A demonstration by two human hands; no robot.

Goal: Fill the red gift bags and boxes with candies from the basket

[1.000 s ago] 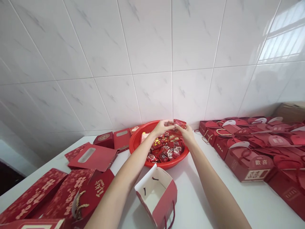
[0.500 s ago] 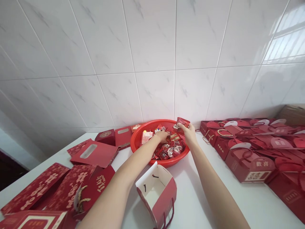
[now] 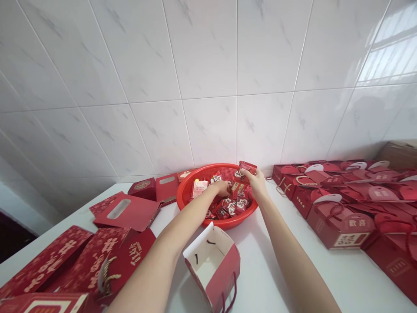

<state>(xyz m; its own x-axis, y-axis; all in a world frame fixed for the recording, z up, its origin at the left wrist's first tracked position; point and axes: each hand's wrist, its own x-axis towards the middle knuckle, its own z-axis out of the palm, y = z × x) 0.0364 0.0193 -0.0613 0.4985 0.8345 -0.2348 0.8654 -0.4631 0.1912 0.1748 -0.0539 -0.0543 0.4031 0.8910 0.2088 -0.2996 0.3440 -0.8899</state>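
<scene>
A red plastic basket (image 3: 182, 203) holds many wrapped candies (image 3: 233, 208), mostly in red wrappers with white patches. My left hand (image 3: 222, 188) reaches down among them with its fingers curled; whatever it grips is hidden. Above the basket's right rim, my right hand (image 3: 257, 180) pinches red candy packets (image 3: 246, 168) between thumb and fingers. A small pink box (image 3: 199, 188) lies in the basket's left side. In front of the basket, between my forearms, stands an open red gift box (image 3: 223, 267) with a white inside and a dark red cord handle.
Rows of closed red gift boxes (image 3: 342, 221) fill the right side of the white table (image 3: 260, 261). Several red bags and flattened boxes (image 3: 128, 212) lie on the left. A brown carton (image 3: 399, 154) is at the far right. A tiled wall (image 3: 208, 130) rises directly behind.
My left hand has curled more in among the candies. My right hand still holds the packets over the basket rim. The view has shifted slightly.
</scene>
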